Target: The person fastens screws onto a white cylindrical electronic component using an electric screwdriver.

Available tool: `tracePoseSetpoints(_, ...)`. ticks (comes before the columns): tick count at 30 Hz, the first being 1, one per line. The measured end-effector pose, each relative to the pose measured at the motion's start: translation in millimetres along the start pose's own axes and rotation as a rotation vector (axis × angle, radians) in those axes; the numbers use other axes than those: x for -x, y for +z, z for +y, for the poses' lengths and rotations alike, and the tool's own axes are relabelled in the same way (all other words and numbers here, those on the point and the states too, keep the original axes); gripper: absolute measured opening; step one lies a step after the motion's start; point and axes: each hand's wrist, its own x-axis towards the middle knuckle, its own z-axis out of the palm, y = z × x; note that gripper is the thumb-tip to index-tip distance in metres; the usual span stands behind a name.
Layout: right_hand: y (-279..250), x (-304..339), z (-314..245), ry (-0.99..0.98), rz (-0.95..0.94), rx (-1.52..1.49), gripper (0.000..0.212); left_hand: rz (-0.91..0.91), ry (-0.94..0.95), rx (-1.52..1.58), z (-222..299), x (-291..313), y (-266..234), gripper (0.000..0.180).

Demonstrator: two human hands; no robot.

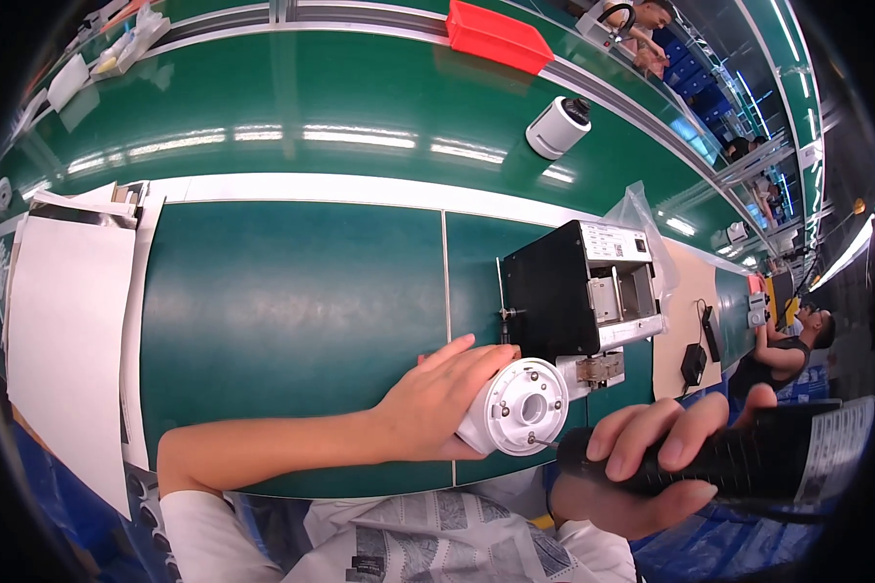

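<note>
My left hand (436, 396) is closed around the side of a white round housing (504, 408), its open face turned toward my right. Several screws sit around the ring and central hole of that face. Wrapped round a black electric screwdriver (773, 449) is my right hand (651, 457). The screwdriver lies nearly level, and its thin bit reaches the screw at the lower edge of the face. Just beyond the housing stands a black box-shaped machine (554, 296), which looks like a screw feeder, with a small metal mechanism (601, 368) at its near side.
White sheets (68, 301) are stacked at the left of the green mat (292, 301). A white cylindrical device (552, 131) stands on the green belt (360, 92) behind, near a red bin (498, 37). At right, a black adapter (693, 363) lies on brown board; co-workers sit farther off.
</note>
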Motion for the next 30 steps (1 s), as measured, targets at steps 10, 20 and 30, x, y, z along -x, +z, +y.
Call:
tracePoseSetpoints(10,-45.2,-14.1,-20.5,0.376,-0.243,-0.217,0.07,-0.054,-0.044,-0.119,5.2,-3.1,-3.4,0.102)
tracePoseSetpoints(20,-92.8,-22.5,-34.9,-0.076,0.379,-0.493,0.06,0.04,-0.127,0.084,53.1,-47.5,-47.2,0.1)
tracePoseSetpoints(30,-151.6,-6.5,23.5,0.15,0.491,0.075,0.053,0.162,-0.75,-0.534,-73.6,-137.2,-199.8,0.088)
